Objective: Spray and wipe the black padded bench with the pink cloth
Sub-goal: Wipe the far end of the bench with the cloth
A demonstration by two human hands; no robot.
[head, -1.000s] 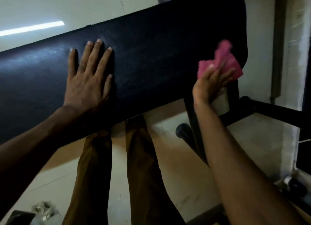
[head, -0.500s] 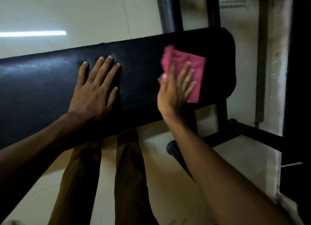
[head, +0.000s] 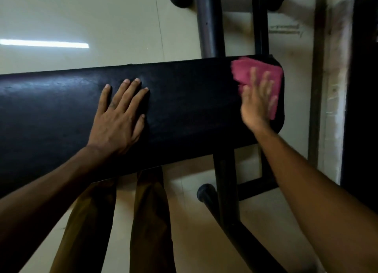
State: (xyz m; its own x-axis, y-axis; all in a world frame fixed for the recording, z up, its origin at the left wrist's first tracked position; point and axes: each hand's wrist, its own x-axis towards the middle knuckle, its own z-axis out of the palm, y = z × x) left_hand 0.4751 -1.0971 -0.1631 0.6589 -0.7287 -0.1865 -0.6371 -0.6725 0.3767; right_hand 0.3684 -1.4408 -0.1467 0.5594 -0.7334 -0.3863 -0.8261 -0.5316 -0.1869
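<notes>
The black padded bench [head: 184, 101] runs across the view from the left edge to its rounded right end. My left hand [head: 118, 117] lies flat on the pad near its middle, fingers spread, holding nothing. My right hand [head: 255, 101] presses the pink cloth [head: 253, 72] flat against the pad at the bench's right end, fingers spread over it and blurred by motion. The cloth reaches the far right corner of the pad. No spray bottle is in view.
Black metal frame tubes [head: 227, 191] stand under the bench's right end, and more frame posts [head: 208, 23] rise beyond it. My legs in brown trousers [head: 147, 221] stand below the pad on a pale tiled floor [head: 81, 17]. A wall and dark edge [head: 360, 88] are at the right.
My right hand went from holding the cloth off the pad's right edge, to the pad's middle-right, then swept it right to the far end. The left hand stayed flat.
</notes>
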